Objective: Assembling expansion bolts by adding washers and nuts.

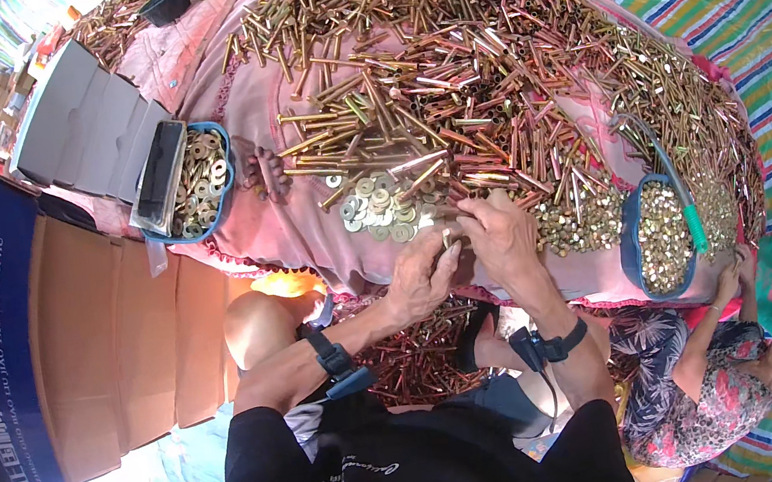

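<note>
My left hand (424,273) is closed, thumb and fingers pinching a small, pale metal piece that looks like the end of a bolt. Close beside it, my right hand (503,235) has its fingers curled together, and whatever they grip is hidden. Both hands are over the near edge of a pink cloth. Just beyond them lies a loose patch of flat washers (379,207). Small brassy nuts (578,224) are spread to the right of my right hand. A large heap of long, brass-coloured bolts (483,87) covers the cloth farther away.
A blue tub (226,155) of washers stands at left, beside an open grey box (84,121). Another blue container (633,234) holds nuts at right, near a green-handled tool (696,230). Another person (715,371) works at lower right. Cartons (121,340) stand at left; more bolts (423,355) lie below.
</note>
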Demonstrator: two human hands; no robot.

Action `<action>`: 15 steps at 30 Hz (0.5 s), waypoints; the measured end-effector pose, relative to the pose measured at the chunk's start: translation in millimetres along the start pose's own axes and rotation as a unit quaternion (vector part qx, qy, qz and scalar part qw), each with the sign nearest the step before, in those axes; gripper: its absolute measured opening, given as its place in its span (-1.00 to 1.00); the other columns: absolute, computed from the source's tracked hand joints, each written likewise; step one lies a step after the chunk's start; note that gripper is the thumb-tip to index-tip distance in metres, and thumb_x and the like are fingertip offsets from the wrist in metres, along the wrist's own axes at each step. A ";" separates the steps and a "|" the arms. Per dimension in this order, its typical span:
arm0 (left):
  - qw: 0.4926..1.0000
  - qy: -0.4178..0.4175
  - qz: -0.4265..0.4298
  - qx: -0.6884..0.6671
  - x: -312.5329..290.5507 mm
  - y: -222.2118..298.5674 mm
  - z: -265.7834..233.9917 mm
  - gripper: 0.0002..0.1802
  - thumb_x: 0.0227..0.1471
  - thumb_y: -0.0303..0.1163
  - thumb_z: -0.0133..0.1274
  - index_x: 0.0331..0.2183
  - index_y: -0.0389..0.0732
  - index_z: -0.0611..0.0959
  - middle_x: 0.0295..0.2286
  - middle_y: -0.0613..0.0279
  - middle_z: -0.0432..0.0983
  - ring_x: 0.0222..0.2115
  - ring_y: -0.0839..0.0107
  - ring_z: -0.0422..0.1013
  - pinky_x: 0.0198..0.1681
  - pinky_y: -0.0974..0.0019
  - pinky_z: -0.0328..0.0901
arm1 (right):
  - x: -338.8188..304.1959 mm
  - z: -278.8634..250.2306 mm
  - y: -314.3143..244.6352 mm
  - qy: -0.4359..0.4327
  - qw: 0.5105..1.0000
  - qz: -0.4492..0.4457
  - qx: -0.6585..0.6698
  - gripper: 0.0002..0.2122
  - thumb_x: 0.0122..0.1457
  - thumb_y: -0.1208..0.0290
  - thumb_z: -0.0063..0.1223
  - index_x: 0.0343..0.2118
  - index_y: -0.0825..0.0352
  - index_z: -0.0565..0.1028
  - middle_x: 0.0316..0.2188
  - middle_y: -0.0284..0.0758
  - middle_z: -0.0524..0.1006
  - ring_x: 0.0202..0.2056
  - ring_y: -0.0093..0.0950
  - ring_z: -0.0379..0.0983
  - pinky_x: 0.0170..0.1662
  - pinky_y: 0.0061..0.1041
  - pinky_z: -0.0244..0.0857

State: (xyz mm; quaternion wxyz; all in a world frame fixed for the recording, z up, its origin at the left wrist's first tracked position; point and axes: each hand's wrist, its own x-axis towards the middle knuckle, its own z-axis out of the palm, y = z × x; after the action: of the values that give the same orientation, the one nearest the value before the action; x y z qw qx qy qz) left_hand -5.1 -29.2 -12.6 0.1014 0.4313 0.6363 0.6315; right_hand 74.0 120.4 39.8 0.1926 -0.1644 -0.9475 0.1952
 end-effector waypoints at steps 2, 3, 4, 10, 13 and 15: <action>1.000 -0.026 -0.007 0.013 0.4 2.4 -5.2 -0.76 0.22 -0.51 0.06 -0.08 -0.36 0.59 -0.28 -0.13 0.55 -0.32 -0.04 0.52 -0.23 0.08 0.42 | -5.8 -9.5 -3.4 0.024 0.999 0.019 0.031 -0.75 0.10 0.45 0.31 -0.14 0.36 0.63 -0.38 -0.26 0.56 -0.46 -0.29 0.51 -0.40 -0.33 0.34; 1.000 -0.021 -0.008 0.014 -0.1 1.4 -5.5 -0.76 0.22 -0.51 0.06 -0.08 -0.36 0.59 -0.28 -0.13 0.55 -0.32 -0.04 0.52 -0.23 0.08 0.42 | -8.7 -8.0 0.6 0.021 0.999 0.015 0.032 -0.75 0.10 0.45 0.31 -0.14 0.36 0.63 -0.38 -0.26 0.56 -0.46 -0.29 0.51 -0.40 -0.33 0.34; 0.999 -0.038 -0.022 0.024 0.2 0.6 -5.1 -0.76 0.22 -0.50 0.06 -0.08 -0.36 0.59 -0.30 -0.12 0.56 -0.34 -0.03 0.52 -0.24 0.08 0.42 | -12.8 -5.6 7.1 0.020 0.986 0.071 0.147 -0.77 0.13 0.44 0.32 -0.17 0.39 0.62 -0.40 -0.32 0.57 -0.47 -0.42 0.49 -0.42 -0.41 0.32; 0.997 -0.063 -0.046 0.026 2.5 1.8 -2.4 -0.75 0.24 -0.45 0.07 -0.07 -0.35 0.60 -0.37 -0.10 0.56 -0.38 -0.03 0.53 -0.29 0.07 0.42 | -13.4 -24.8 6.3 -0.016 0.834 0.202 0.514 -0.82 0.30 0.42 0.22 -0.18 0.41 0.53 -0.42 -0.38 0.60 -0.44 -0.64 0.51 -0.39 -0.65 0.38; 0.996 -0.068 -0.048 0.019 4.4 2.5 -2.5 -0.75 0.24 -0.45 0.07 -0.07 -0.34 0.61 -0.37 -0.11 0.56 -0.38 -0.04 0.53 -0.30 0.07 0.42 | -8.4 -30.2 -17.2 0.013 0.824 0.175 0.538 -0.84 0.30 0.43 0.21 -0.19 0.41 0.52 -0.38 -0.35 0.60 -0.43 -0.62 0.52 -0.38 -0.63 0.40; 0.995 -0.081 -0.055 0.012 6.3 3.7 -3.1 -0.75 0.24 -0.45 0.08 -0.07 -0.34 0.61 -0.36 -0.11 0.56 -0.37 -0.05 0.54 -0.30 0.07 0.42 | -10.3 -25.1 -17.8 0.008 0.822 0.168 0.544 -0.84 0.30 0.45 0.20 -0.18 0.43 0.52 -0.36 -0.34 0.60 -0.41 -0.61 0.53 -0.36 -0.62 0.41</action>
State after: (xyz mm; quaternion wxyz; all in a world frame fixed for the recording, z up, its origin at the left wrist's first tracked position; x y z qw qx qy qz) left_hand -9.5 -27.8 -6.1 0.1825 0.4464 0.6565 0.5801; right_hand 89.5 108.6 65.7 0.2228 -0.1911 -0.6433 0.7071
